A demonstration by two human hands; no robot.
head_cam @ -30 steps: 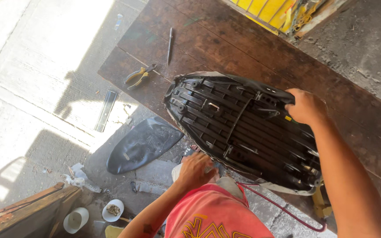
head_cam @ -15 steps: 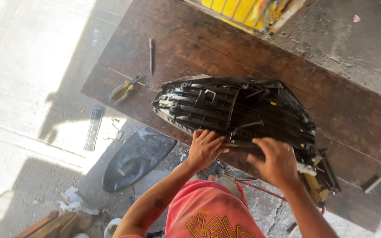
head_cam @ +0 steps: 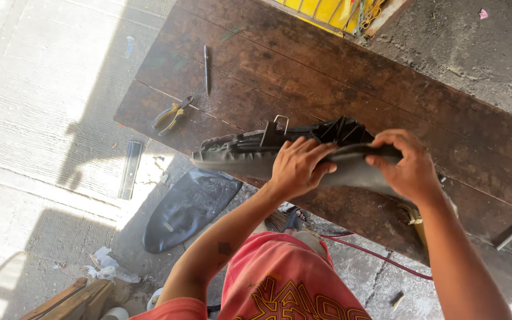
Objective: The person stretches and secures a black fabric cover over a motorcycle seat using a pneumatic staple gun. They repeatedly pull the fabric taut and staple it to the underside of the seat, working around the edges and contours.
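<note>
Wooden workbench (head_cam: 339,65), dark planks, fills the upper right of the view beyond both sets of fingers; its near edge runs under the wrists. Black ribbed seat base (head_cam: 303,148) now stands on edge on the bench, tipped up toward the person, so only its rim, a few ribs and a small metal loop show above the fingertips; half a second ago it lay flat, ribbed underside fully up, and a second ago likewise. Grey cover material (head_cam: 357,172) wraps the near rim directly under both palms. Left hand (head_cam: 296,166) has fingers curled over the upper rim, gripping cover and base together; earlier it rested at the near edge lower down. Right hand (head_cam: 404,166) has fingers hooked and closed over the same rim, just to the right of the left fingertips; earlier it was on the near right edge, and a second ago on the far side. Black seat cover (head_cam: 188,207) lies on the concrete floor, below and left of the left fingers, well apart. Metal strip (head_cam: 130,169) lies farther left on the floor. Pliers (head_cam: 173,114) with yellow handles sit on the bench, up and left of the left fingers. Thin dark rod (head_cam: 207,68) lies beyond the pliers.
</note>
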